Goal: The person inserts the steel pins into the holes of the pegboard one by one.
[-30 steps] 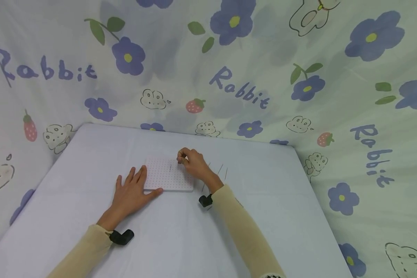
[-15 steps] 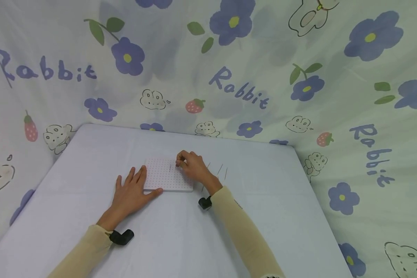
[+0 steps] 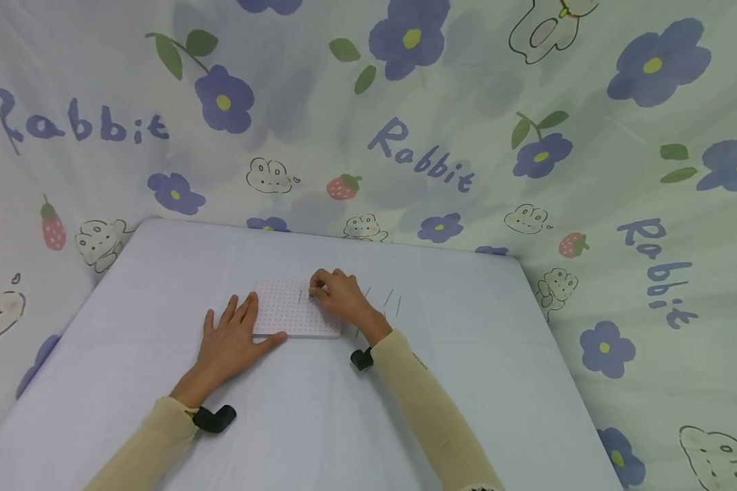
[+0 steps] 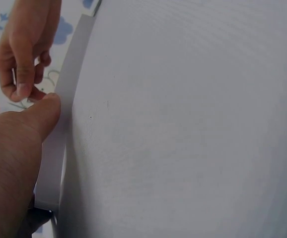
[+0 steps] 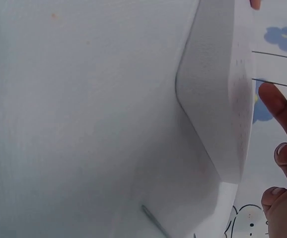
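Note:
A white board [image 3: 282, 329] marked with a grid of small dots lies on the table. My left hand [image 3: 228, 344] rests at its left side with spread fingers, the thumb along the front edge. Over the board's right part, my right hand [image 3: 345, 298] pinches a thin needle [image 5: 256, 80] between thumb and forefinger. In the right wrist view this needle meets the board's dotted face. Beside it, another needle [image 5: 277, 55] stands in the board, also visible as a dark line [image 3: 300, 297] in the head view. The right hand hides part of the board's right side.
Several loose needles lie on the white table right of the board, among them one slanted needle [image 3: 389, 298] and one nearer upright needle [image 3: 398, 306]. One needle's eye end [image 5: 144, 208] shows close to the right wrist camera. A patterned curtain [image 3: 405, 136] hangs behind.
My right hand has moved slightly down and left, bringing its pinched needle to the board beside the standing one. The left hand has stayed in place.

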A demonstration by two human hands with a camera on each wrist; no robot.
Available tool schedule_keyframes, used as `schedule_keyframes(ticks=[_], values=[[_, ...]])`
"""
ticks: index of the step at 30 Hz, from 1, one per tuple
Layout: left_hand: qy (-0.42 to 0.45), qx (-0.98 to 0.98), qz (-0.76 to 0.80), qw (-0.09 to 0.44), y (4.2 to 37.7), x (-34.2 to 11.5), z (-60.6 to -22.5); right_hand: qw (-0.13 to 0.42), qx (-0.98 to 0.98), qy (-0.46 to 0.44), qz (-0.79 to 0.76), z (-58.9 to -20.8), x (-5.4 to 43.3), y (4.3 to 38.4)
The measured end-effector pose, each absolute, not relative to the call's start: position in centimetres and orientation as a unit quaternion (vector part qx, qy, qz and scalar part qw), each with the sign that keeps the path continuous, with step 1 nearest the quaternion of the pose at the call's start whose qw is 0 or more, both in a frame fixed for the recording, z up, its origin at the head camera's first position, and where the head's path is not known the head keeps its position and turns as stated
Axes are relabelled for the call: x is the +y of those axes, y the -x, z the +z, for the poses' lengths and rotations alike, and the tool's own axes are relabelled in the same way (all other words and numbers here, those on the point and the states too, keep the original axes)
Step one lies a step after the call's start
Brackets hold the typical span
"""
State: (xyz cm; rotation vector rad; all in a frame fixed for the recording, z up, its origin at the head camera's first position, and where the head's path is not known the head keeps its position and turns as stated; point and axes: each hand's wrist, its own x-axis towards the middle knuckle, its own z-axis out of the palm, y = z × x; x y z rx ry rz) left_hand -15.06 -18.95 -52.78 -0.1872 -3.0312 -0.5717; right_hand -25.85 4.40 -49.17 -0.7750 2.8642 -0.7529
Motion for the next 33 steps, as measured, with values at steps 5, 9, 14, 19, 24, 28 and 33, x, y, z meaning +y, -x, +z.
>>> schedule_keyframes(ticks=[5, 9, 14, 19, 24, 28, 33], values=[[0.06, -0.98, -0.186, 0.026, 15.1, -19.0, -52.9, 0.037, 0.939, 0.25, -0.232, -49.6, 4.2, 25.8], [0.059, -0.981, -0.185, 0.031, 15.2, -19.0, -53.0, 0.033, 0.939, 0.252, -0.231, -49.7, 4.3, 25.8], [0.06, -0.98, -0.185, 0.033, 15.3, -19.1, -53.2, 0.029, 0.94, 0.253, -0.228, -49.7, 4.3, 25.8], [0.059, -0.98, -0.186, 0.028, 15.3, -19.1, -53.2, 0.025, 0.943, 0.25, -0.22, -49.6, 4.3, 25.9], [0.059, -0.981, -0.182, 0.029, 15.3, -19.1, -53.3, 0.019, 0.946, 0.249, -0.204, -49.0, 4.5, 25.9], [0.059, -0.981, -0.182, 0.028, 15.3, -19.1, -53.3, 0.018, 0.949, 0.251, -0.192, -48.3, 5.1, 25.8], [0.06, -0.981, -0.185, 0.027, 15.3, -19.1, -53.2, 0.014, 0.949, 0.257, -0.179, -47.5, 6.3, 25.6]])
